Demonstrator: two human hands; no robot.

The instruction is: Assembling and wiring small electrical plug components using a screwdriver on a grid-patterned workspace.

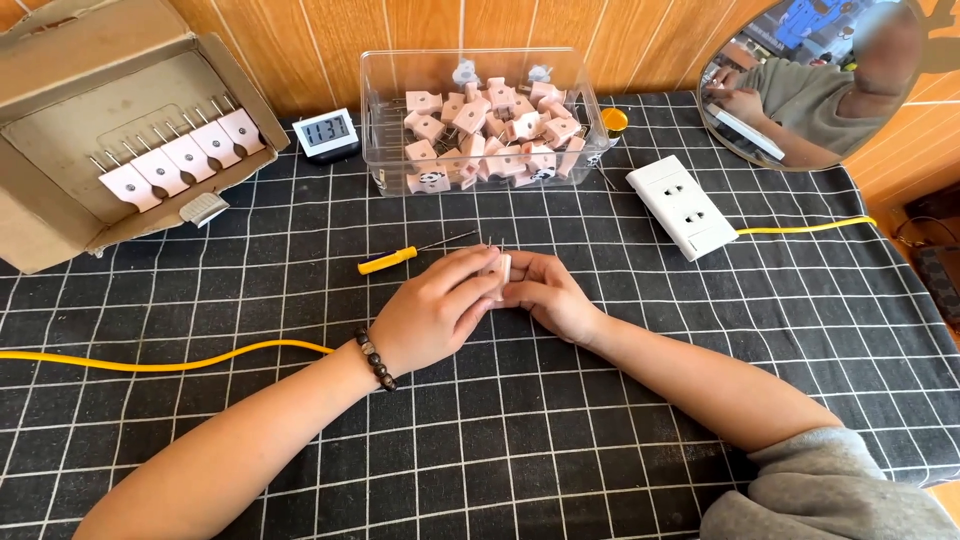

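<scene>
Head view first: I have both hands meeting at the middle of the black grid-checked cloth (pixel 600 480). My left hand (pixel 430 315), with a bead bracelet (pixel 376 360) at the wrist, closes its fingers around a small pale pink plug (pixel 497 270) from the nine o'clock side, and my right hand (pixel 550 295) pinches the same plug from three o'clock. Two thin metal prongs stick up from it toward twelve o'clock.

A yellow-handled screwdriver (pixel 388 260) lies at about ten o'clock from the hands, apart from them. At twelve o'clock stands a clear plastic bin (pixel 380 120) full of more pink plugs, with a small digital clock (pixel 327 132) just to its left. A cardboard box (pixel 60 60) at ten o'clock holds a row of finished plugs. A white socket strip (pixel 683 207) sits at two o'clock, its yellow cable (pixel 800 228) running off right.

To do this well, I judge the halves should be pressed squarely, thumbs opposed, prongs kept straight and fingertips clear of the seam.
</scene>
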